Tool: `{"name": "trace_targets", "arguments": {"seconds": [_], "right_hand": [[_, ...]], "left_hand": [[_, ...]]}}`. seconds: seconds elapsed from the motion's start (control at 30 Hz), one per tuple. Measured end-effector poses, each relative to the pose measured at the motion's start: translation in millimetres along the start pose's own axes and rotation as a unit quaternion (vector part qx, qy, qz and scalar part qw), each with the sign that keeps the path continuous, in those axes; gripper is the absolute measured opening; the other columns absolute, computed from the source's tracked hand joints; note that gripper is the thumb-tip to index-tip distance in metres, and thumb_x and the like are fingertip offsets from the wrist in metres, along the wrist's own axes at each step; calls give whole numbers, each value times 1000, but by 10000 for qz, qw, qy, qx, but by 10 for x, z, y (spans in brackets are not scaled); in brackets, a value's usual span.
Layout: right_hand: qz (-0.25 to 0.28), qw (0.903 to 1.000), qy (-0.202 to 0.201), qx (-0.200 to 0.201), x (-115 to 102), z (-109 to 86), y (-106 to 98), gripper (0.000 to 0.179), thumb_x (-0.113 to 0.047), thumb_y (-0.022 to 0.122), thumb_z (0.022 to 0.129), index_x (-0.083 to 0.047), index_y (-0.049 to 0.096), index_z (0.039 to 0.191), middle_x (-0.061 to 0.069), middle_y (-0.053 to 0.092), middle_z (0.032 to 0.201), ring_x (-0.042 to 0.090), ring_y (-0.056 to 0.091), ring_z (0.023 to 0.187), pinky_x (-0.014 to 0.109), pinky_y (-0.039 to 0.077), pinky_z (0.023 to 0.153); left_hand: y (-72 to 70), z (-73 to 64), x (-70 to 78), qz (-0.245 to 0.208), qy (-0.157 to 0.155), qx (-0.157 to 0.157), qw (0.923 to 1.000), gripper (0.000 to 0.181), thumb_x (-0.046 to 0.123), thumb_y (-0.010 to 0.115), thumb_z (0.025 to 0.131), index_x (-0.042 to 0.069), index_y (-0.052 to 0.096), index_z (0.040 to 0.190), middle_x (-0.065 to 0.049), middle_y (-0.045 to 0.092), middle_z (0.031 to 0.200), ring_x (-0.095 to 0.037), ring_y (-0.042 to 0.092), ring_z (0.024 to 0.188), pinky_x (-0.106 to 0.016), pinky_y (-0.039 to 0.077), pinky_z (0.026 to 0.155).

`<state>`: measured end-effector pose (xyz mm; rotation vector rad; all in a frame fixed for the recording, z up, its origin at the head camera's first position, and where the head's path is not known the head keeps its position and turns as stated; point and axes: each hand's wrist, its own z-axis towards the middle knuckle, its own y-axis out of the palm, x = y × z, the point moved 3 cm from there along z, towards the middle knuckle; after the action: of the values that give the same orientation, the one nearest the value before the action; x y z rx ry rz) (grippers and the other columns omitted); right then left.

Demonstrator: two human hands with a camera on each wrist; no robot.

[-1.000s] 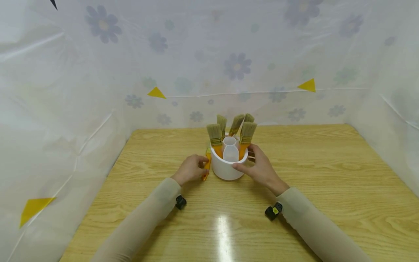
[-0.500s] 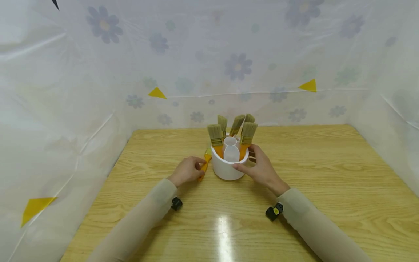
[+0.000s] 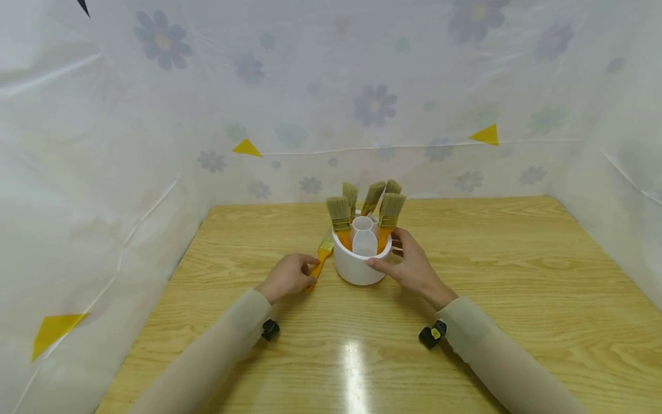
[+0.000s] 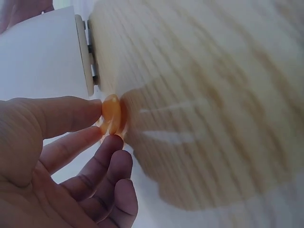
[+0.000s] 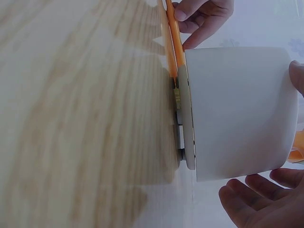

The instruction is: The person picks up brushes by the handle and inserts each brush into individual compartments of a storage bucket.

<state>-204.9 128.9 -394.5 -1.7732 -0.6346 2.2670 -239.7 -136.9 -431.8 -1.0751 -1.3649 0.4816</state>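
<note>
My left hand (image 3: 288, 276) pinches the orange handle of a flat paintbrush (image 3: 326, 246) between thumb and fingers. The brush lies low at the tabletop, its bristle end pointing away beside the holder. In the left wrist view, the handle's end (image 4: 112, 111) shows between the fingertips. My right hand (image 3: 414, 267) holds a white round brush holder (image 3: 359, 269) from its right side, thumb at the near rim, other fingers around the far side. Several paintbrushes (image 3: 390, 211) stand bristles-up in the holder around a white centre tube (image 3: 363, 225).
The wood-grain table (image 3: 507, 276) stretches out on both sides of the holder. Behind it hangs a pale flowered curtain (image 3: 310, 103) with yellow triangles. The right wrist view shows a base disc (image 5: 186, 118) under the holder, with small feet.
My left hand has shifted left and slightly toward me, drawing the paintbrush's handle out from the holder so the brush now lies slanted. The right hand and the holder have stayed in place.
</note>
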Motion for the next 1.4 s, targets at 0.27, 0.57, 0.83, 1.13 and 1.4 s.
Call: {"name": "trace_targets", "arguments": {"seconds": [0.27,0.57,0.83,1.13,1.4], "right_hand": [[-90,10000,16,36,204,69,22,86,-38,77,79,-8,31,145,13,42,138,32,44,125,51,36,103],[-117,9999,-10,66,294,98,32,87,-46,77,77,-12,32,145,8,43,137,29,44,125,49,37,103],[-44,10000,27,-5,-2,9,8,82,-30,77,81,-3,31,144,17,42,138,35,43,125,53,35,103],[-155,9998,43,104,348,109,31,89,-48,77,76,-12,32,145,8,43,138,29,44,125,49,36,104],[-138,9999,27,88,342,116,31,87,-43,77,77,-13,32,145,9,43,138,30,44,125,50,36,103]], "left_hand": [[-98,107,43,-116,34,157,9998,50,16,73,81,11,59,129,-7,62,98,-20,57,82,-36,49,71],[-58,333,69,237,200,80,9995,55,22,74,83,12,56,134,-9,59,109,-22,54,95,-39,48,82],[-55,380,77,375,235,-14,9990,51,19,73,84,11,58,132,-7,60,98,-19,54,85,-35,48,74],[-66,332,40,264,207,-120,9994,52,15,72,84,11,57,133,-7,64,93,-17,58,76,-31,50,67],[-83,280,-8,264,272,-102,9992,51,10,71,83,12,58,132,-8,65,94,-17,59,78,-31,50,66]]}}
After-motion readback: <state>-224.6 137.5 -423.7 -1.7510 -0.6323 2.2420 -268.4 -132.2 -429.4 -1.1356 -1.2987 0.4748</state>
